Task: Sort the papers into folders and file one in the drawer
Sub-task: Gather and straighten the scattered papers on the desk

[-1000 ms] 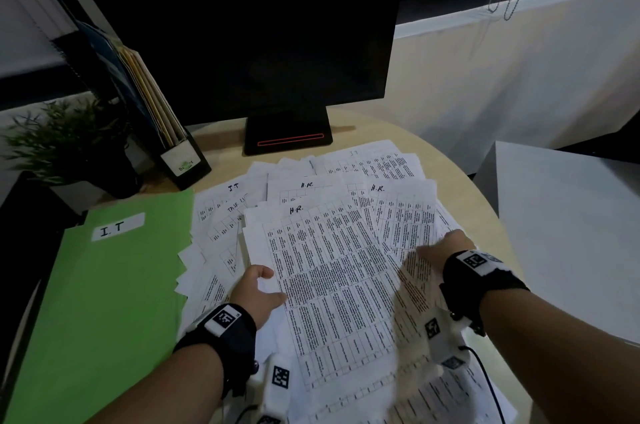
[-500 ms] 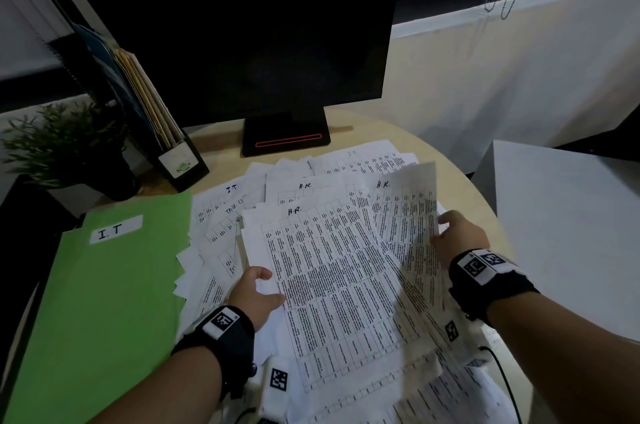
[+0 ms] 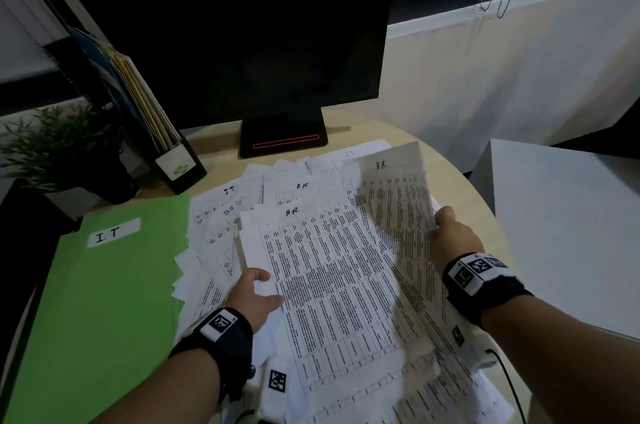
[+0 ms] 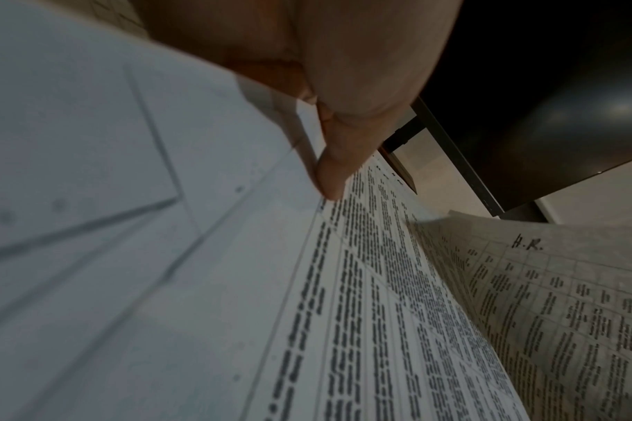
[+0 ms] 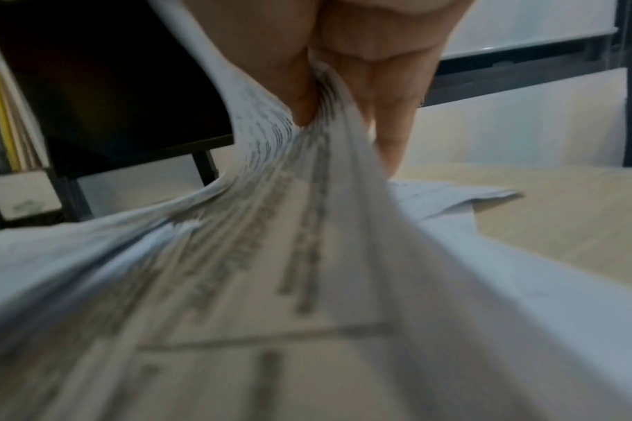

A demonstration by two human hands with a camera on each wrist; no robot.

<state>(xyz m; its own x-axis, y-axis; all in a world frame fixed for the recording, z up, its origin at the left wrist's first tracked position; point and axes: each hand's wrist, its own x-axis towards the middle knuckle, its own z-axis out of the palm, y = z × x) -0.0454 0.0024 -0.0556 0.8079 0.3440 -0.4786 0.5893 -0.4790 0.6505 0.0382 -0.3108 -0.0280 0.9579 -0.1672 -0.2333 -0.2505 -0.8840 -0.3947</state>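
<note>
Several printed papers (image 3: pixel 221 215) marked I.T or H.R. lie fanned out on the round table (image 3: pixel 464 177). A green folder (image 3: pixel 97 302) labelled I.T lies flat at the left. My left hand (image 3: pixel 258 292) pinches the left edge of the top H.R. sheet (image 3: pixel 329 278), thumb (image 4: pixel 336 171) on top of that H.R. sheet (image 4: pixel 361 313). My right hand (image 3: pixel 446 233) pinches the right edge of a second H.R. sheet (image 3: pixel 398 201) and holds it tilted above the pile. The lifted sheet (image 5: pixel 271 256) curves away below my right hand (image 5: pixel 318 94).
A dark monitor (image 3: pixel 235 42) stands at the back of the table. A black file holder (image 3: pixel 166 153) with folders and a potted plant (image 3: pixel 59 146) are at the back left. A grey cabinet top (image 3: pixel 571 233) lies to the right of the table.
My right hand has raised the right-hand H.R. sheet off the pile, up and toward the monitor. My left hand has stayed at the left edge of the top sheet.
</note>
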